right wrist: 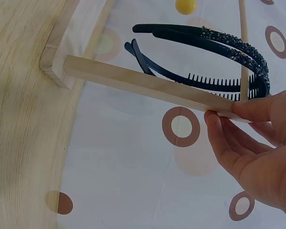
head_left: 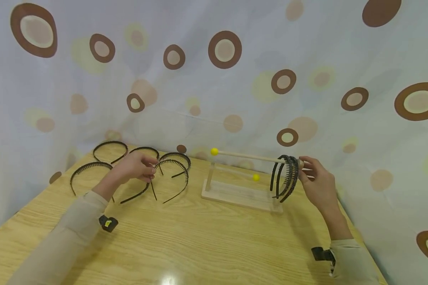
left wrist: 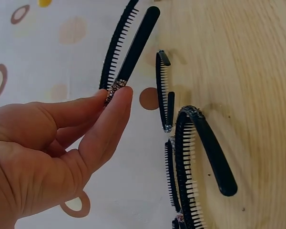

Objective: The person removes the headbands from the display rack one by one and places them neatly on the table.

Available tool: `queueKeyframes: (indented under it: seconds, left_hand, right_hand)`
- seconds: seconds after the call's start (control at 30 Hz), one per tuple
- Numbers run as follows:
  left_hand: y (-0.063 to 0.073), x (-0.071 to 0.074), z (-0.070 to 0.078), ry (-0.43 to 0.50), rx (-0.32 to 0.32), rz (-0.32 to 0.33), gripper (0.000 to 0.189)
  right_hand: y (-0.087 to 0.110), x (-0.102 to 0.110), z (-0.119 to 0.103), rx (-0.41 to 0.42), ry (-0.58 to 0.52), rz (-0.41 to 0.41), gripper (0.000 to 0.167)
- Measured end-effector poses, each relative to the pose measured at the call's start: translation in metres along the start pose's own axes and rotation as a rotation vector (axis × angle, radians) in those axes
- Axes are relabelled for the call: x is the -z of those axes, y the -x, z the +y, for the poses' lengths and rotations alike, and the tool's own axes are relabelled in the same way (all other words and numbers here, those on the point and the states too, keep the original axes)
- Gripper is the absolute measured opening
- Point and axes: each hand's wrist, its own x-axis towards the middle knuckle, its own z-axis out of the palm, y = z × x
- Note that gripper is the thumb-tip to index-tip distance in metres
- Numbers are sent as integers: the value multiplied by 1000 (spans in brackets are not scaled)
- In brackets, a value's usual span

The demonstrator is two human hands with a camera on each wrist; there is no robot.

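In the left wrist view my left hand [left wrist: 62,143] pinches a black toothed headband [left wrist: 139,45] between thumb and fingers at its glittery section. The head view has this hand [head_left: 132,168] raised over the left part of the table, partly covering the band. On the right, my right hand [head_left: 319,186] holds the top end of a wooden rack's upright post [right wrist: 148,88], thumb on one side and fingers on the other. Black headbands with glitter [head_left: 289,178] hang together on the rack's rod [head_left: 249,156], right beside that hand.
Several more black headbands [head_left: 89,165] stand on the wooden table [head_left: 185,245] at the left. The rack's base [head_left: 235,196] rests right of centre; yellow balls [head_left: 214,151] cap its rod ends on the left. A patterned curtain [head_left: 199,91] borders the table behind and at the sides.
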Motion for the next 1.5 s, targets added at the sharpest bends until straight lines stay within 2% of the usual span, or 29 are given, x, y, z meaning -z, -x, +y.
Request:
queueKeyframes:
  seconds: [0.17, 0.43, 0.6, 0.87, 1.03, 1.23, 1.33, 1.5]
  left_hand:
    - [-6, -2, -6, -36, 77, -7, 43]
    - [-13, -3, -17, -121, 128, -14, 45]
    - [-16, -4, -16, -207, 145, 16, 50]
    - [-15, -4, -13, -308, 130, 46, 45]
    - [-12, -5, -6, -318, 80, 58, 41]
    - [-6, -19, 17, -272, -4, 39, 41]
    - [-3, -36, 31, -254, -69, 4, 39]
    - [-4, -79, 52, -209, -192, -81, 32]
  right_hand:
    - [0, 1, -1, 14, -14, 10, 41]
    - [0, 3, -1, 21, -25, 13, 41]
    - [-1, 3, 1, 11, -11, 12, 41]
    - [-2, 5, 0, 5, -9, -5, 43]
    - [-2, 6, 1, -2, -10, -4, 42]
    - [-3, 6, 1, -12, -19, -9, 42]
    - [-2, 5, 1, -20, -25, -13, 42]
    - [0, 1, 3, -29, -24, -15, 42]
